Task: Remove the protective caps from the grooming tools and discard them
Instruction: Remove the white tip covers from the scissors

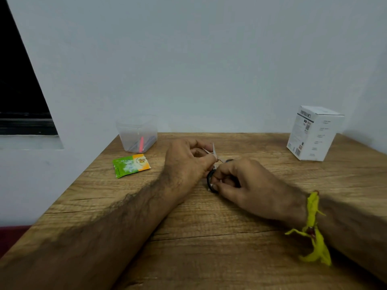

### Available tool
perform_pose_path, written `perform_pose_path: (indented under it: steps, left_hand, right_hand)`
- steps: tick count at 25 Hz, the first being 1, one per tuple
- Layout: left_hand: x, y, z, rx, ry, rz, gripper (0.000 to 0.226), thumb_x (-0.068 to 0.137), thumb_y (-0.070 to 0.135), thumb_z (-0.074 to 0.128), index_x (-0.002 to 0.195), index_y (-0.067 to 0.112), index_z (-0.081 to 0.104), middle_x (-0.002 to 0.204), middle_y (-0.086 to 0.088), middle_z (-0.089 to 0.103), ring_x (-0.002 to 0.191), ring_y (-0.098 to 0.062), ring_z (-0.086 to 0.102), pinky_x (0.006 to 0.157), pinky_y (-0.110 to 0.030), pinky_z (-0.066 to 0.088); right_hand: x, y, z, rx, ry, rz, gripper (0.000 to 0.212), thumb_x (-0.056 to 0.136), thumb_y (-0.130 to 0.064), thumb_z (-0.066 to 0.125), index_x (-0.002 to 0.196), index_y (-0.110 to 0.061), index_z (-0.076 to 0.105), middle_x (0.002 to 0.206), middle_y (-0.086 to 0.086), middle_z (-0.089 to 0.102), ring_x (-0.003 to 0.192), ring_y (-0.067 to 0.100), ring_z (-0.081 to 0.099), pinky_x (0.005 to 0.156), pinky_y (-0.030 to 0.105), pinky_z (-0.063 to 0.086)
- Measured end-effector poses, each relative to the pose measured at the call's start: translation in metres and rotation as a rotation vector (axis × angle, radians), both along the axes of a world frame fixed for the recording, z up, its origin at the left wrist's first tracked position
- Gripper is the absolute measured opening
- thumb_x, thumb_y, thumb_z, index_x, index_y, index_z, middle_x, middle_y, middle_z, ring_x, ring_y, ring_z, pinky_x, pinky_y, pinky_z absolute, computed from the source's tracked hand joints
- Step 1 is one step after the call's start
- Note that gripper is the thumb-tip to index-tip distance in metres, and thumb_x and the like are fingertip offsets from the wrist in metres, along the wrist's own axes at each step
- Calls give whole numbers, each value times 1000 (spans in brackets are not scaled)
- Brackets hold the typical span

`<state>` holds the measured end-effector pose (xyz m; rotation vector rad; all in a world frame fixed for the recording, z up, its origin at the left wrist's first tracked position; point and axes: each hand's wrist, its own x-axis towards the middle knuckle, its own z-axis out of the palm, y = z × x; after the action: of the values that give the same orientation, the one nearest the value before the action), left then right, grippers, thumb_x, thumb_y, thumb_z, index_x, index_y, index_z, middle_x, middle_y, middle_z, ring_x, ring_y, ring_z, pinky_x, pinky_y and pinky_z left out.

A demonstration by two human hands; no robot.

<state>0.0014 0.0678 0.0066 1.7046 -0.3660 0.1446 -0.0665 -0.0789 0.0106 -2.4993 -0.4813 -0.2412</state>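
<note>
**Scissors held over the counter**

Small scissors [212,181] with black finger loops are held low over the counter [188,237], between both hands. One black loop is seen edge-on, near the middle; a second dark loop is partly hidden behind. A thin pale tip [213,148] is seen pointing up. Whether it is blade or cap cannot be told.

Both hands (left hand [188,162], right hand [240,185]) grip small scissors [211,178] over the table [209,248].

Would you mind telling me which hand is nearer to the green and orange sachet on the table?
Left. The left hand is just right of the green and orange sachet, with bare table between them. The right hand is farther right, beyond the left.
</note>
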Motion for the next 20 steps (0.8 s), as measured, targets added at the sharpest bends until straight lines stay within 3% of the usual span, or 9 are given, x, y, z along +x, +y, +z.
perform_pose_path:
  steps: [5,7,8,9,12,16,20]
  left_hand:
    - [0,0,1,2,59,-76,18,79,-6,74,93,4,72,69,-11,73,56,-15,70,51,-24,55]
    - [0,1,3,4,94,-110,18,80,-8,72,95,1,71,68,-11,71,53,-12,67,48,-22,52]
    - [0,0,3,4,105,-125,18,79,-9,72,95,-1,71,69,-12,70,52,-13,67,47,-22,52]
    - [0,0,4,2,116,-139,17,79,-9,72,95,-2,71,69,-13,70,53,-13,66,47,-22,52]
    - [0,1,5,-26,166,-180,15,79,-7,76,93,-5,71,70,-15,71,54,-16,66,45,-22,51]
    - [-2,2,6,-49,214,-216,15,79,-5,78,92,-4,70,68,-11,72,53,-15,68,45,-23,52]
    - [0,1,5,-57,222,-198,14,80,-8,75,93,-6,70,67,-12,70,50,-15,66,44,-22,51]
  right_hand:
    - [4,-15,10,-310,-130,145,11,95,-29,60,94,-26,71,74,-21,55,67,1,52,62,23,42]
    - [4,-16,14,-450,-234,189,19,93,-37,50,96,-32,68,88,-18,62,74,1,55,64,29,45]
    - [4,-16,16,-523,-291,210,17,93,-36,51,98,-33,67,94,-15,66,76,10,61,62,31,47]
    - [5,-17,17,-603,-366,239,13,91,-30,57,100,-34,66,97,-9,68,73,19,64,57,33,46]
    - [11,-17,21,-776,-565,272,38,78,-11,79,111,-27,70,98,0,69,58,24,59,46,33,39]
    - [7,-20,24,-811,-670,316,41,73,-11,79,112,-24,73,97,3,69,54,22,56,45,30,36]
    - [5,-15,23,-771,-582,285,29,79,-17,74,105,-28,73,94,-2,70,55,22,57,48,30,35]
